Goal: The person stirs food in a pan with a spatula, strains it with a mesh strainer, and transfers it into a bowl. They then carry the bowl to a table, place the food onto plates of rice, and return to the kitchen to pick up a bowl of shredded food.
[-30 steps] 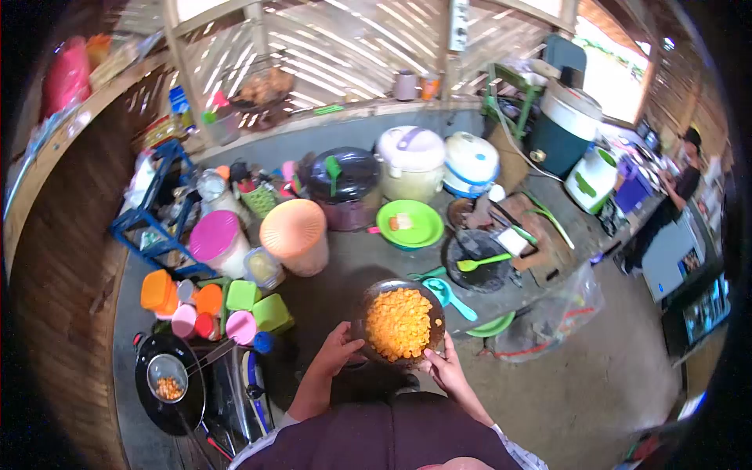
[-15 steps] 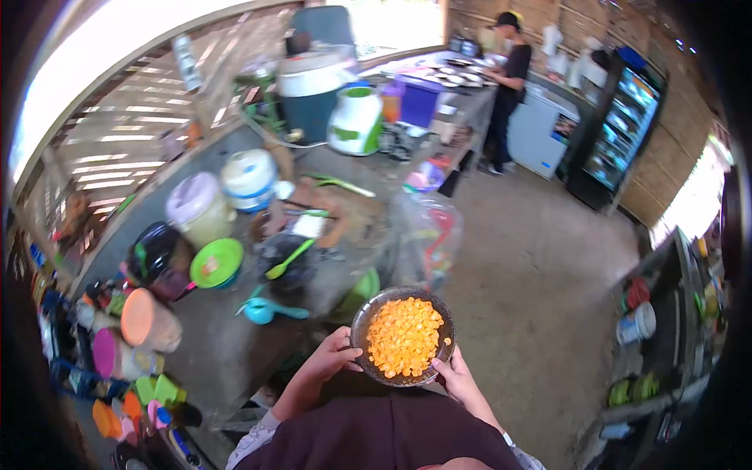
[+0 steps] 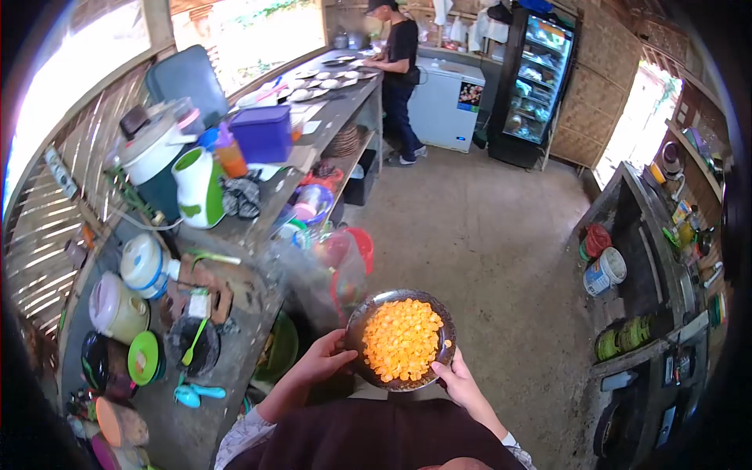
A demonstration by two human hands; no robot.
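Observation:
A dark round plate (image 3: 356, 315) heaped with small orange pieces (image 3: 401, 339) is held level in front of my body. My left hand (image 3: 326, 359) grips its left rim, thumb pointing inward over the edge. On the lower right rim, my right hand (image 3: 460, 379) is closed with the thumb on top. The other fingers of both hands are partly hidden beneath the plate. Left of the plate, a stone mortar (image 3: 205, 348) with a green spoon (image 3: 189, 354) in it stands on the grey counter (image 3: 243, 313).
A person in black (image 3: 403, 55) stands at the far counter beside several plates. A white chest freezer (image 3: 442, 102) and a glass-door fridge (image 3: 535, 86) stand at the back. Concrete floor (image 3: 486, 258) stretches ahead. Shelving with a white bucket (image 3: 604, 272) is at right; a red basket (image 3: 359, 247) is left.
The view has swung to the right, so the counter and its items appear further left. Both hands still hold the plate in nearly the same place before my body.

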